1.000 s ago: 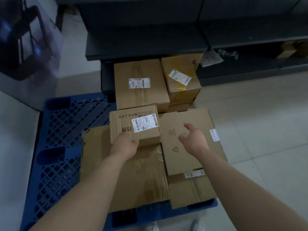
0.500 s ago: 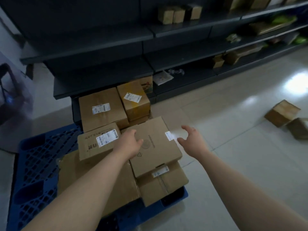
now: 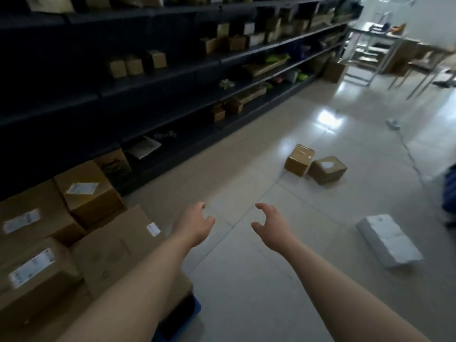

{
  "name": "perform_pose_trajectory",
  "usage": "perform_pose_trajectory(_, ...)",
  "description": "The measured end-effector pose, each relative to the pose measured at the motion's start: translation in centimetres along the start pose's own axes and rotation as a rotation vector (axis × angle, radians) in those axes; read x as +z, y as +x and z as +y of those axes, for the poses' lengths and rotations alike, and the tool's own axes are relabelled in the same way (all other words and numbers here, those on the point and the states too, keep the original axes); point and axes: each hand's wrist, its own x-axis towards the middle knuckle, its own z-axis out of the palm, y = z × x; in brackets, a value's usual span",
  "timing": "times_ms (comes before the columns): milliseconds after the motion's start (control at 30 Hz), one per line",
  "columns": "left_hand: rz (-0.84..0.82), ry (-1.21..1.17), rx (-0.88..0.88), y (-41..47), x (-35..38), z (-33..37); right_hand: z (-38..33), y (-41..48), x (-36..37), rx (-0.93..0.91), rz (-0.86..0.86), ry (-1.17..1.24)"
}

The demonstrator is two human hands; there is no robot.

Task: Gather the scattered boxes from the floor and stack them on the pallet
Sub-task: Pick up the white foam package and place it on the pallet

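Several brown cardboard boxes are stacked at the lower left, among them a flat box and a labelled box. Only a corner of the blue pallet shows beneath them. Two small brown boxes lie on the floor ahead: one tilted, one with a white label. A white package lies on the floor at the right. My left hand and my right hand hang in the air over the floor tiles, fingers loosely spread, holding nothing.
Long dark shelving with boxes and packets runs along the left side. Metal table legs stand far back right. A cable runs across the pale tiled floor. Something blue sits at the right edge.
The view has swung right, away from the pallet stack toward the floor. My left hand has left the stacked boxes; both hands now hover empty over the tiles.
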Motion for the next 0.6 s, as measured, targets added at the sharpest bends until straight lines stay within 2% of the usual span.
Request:
perform_pose_trajectory(267,-0.151,0.18,0.301,4.6,8.4,14.1,11.0,0.3,-9.3,0.226,0.19,0.025)
perform_pose_trajectory(600,-0.348,0.249,0.51,14.5,15.1,28.9,20.1,5.6,-17.9,0.528,0.376,0.201)
